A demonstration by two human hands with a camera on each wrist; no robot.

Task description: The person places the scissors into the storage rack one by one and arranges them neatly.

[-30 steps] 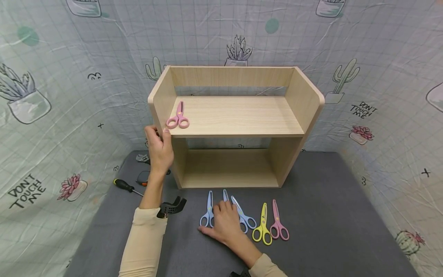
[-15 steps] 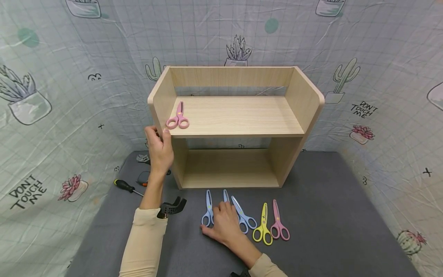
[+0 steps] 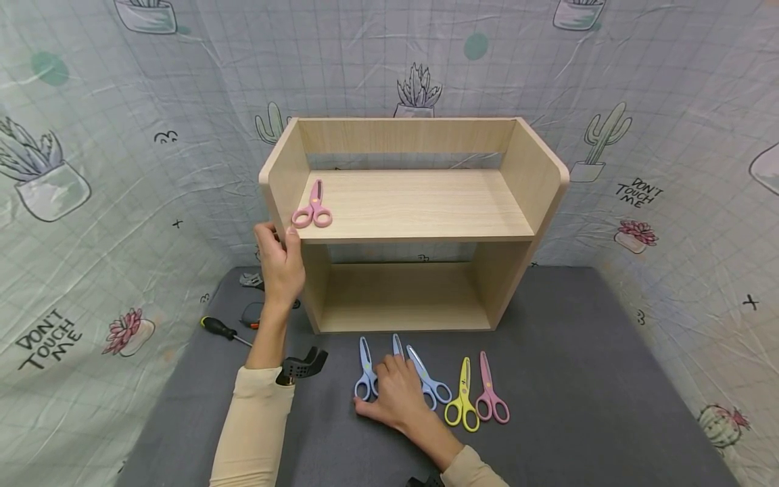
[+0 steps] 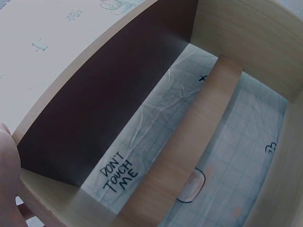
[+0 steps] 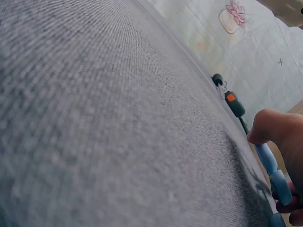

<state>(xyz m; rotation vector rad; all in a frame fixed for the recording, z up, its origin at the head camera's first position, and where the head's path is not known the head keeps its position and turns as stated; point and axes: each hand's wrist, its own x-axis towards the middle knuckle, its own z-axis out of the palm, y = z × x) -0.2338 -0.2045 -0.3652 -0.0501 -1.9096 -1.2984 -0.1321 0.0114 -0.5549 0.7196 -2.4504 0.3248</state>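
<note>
My left hand grips the front edge of the left side panel of a small two-tier wooden shelf. Down on the table, my right hand has its thumb and fingers around the handles of light-blue scissors, the leftmost pair; their blades point towards the shelf. In the right wrist view the thumb meets a blue handle; the palm hides part of it. Two more blue scissors lie partly under or beside this hand. Pink scissors lie on the upper board at its left.
Yellow scissors and another pink pair lie to the right of the right hand. Left of the shelf are a screwdriver and other tools, partly behind the left arm. A patterned curtain surrounds the grey table.
The leftmost blue scissors have turned slightly, their tips swinging left while the handles shifted a little right with the right hand. The left hand stays in place on the shelf.
</note>
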